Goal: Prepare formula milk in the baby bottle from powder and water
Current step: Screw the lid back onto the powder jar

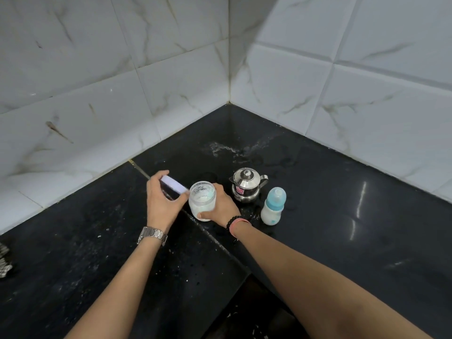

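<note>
A clear jar [202,201] with white powder inside stands open on the black counter [330,216]. My right hand [221,206] wraps around the jar's right side and base. My left hand [163,199] holds the jar's white lid [173,187], tilted, just left of the jar's mouth. A baby bottle [272,207] with a blue collar and teat stands to the right, white liquid in its lower part. A small steel kettle [245,185] with its lid on stands behind, between jar and bottle.
White marbled tile walls [122,94] meet in a corner behind the counter. Water and powder specks are spilled on the counter near the corner [227,149]. A metallic object [5,261] lies at the far left edge. The counter's front edge drops off near my forearms.
</note>
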